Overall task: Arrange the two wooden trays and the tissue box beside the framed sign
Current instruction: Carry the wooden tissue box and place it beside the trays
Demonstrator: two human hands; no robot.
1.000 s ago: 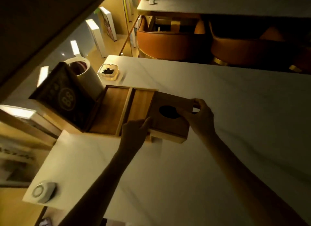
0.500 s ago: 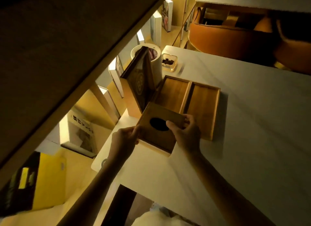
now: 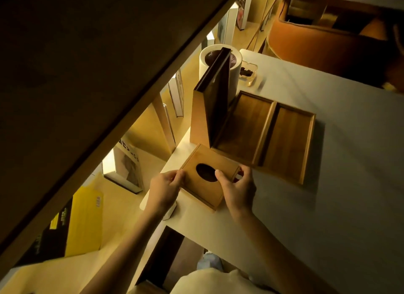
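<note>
Shadow is swallowing much of the scene: a dark slanted wooden beam (image 3: 91, 79) is blocking the upper left, the orange chair (image 3: 328, 35) is running off the top edge, and the face of the dark framed sign (image 3: 218, 96) is turning almost edge-on, so its lettering cannot be made out. Behind it a white cylindrical container (image 3: 218, 59) is partly hiding, and the dark contents of a small clear glass dish (image 3: 248, 73) are too dim to identify. Both bare forearms are reaching in from the bottom of the picture over the pale table (image 3: 328, 206). The left hand (image 3: 165, 189) is pinching the near-left edge of the square light-wood tissue box (image 3: 205, 184) with curled fingers, while the right hand (image 3: 238, 189) is clamping the box's right side, thumb lying across the lid beside the dark oval opening and fingers wrapping the far corner. The box is sitting at the table's near-left corner, just in front of the sign's base, turned diagonally with its opening facing up. Two rectangular wooden trays (image 3: 269, 136) are lying side by side and touching, just right of the sign, their long axes running from the box toward the dish.
</note>
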